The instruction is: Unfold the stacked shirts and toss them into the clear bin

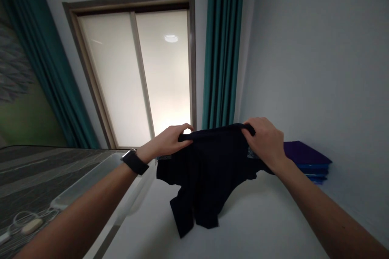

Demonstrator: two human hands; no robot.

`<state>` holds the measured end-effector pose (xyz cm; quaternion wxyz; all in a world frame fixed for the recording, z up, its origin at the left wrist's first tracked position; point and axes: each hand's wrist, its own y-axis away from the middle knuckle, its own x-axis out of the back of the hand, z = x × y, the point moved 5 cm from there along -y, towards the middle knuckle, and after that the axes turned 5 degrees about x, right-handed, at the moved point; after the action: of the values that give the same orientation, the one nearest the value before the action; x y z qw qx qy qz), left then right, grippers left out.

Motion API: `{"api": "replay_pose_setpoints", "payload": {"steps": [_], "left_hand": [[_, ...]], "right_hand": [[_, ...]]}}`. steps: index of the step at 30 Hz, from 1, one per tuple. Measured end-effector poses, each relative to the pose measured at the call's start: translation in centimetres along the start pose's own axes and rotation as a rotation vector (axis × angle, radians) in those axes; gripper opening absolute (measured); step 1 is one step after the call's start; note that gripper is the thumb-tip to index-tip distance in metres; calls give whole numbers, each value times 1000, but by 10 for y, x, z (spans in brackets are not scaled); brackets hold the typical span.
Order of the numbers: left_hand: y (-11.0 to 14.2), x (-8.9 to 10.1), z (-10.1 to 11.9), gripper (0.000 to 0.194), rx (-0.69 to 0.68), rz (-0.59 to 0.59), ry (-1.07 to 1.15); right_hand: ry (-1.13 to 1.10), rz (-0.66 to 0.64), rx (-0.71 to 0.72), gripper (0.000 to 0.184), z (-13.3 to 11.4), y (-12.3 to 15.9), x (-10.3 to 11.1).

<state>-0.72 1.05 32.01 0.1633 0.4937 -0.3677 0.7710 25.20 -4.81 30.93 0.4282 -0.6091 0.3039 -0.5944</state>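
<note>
Dark garment should be light, soft and limp; its folded top edge suits holding, where my left hand and right hand pinch opposite ends.

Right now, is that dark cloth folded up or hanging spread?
The dark cloth hangs spread: the left hand and right hand grip its top edge apart, with loose folds below. Whether it's doubled, I cannot tell.

No readable text, labels or numbers.
</note>
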Motion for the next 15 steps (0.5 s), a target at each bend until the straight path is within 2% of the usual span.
{"api": "replay_pose_setpoints", "payload": {"steps": [2,3,5,7,9,10,12,13,15], "left_hand": [[0,7,-1,19,-26,13,-91],[0,13,-2,19,-19,70,-124],[-1,27,-2,16,37,262,-121],[-1,37,-3,14,125,480,5],[-1,38,-4,18,201,597,182],[-2,36,-4,20,219,595,241],[-5,29,-2,17,213,483,256],[-6,26,-2,15,208,405,245],[-5,26,-5,12,237,311,306]], "right_hand": [[57,2,-6,17,6,-4,6],[73,6,-27,17,7,-6,9],[76,11,-87,18,9,-10,13],[47,-9,-140,21,7,-13,12],[-25,-94,-144,22,2,-15,4],[-62,-146,-133,23,0,-15,-1],[-97,-209,-123,24,0,-15,-6],[-92,-197,-143,24,3,-15,-5],[-89,-82,-219,22,13,-16,5]]}}
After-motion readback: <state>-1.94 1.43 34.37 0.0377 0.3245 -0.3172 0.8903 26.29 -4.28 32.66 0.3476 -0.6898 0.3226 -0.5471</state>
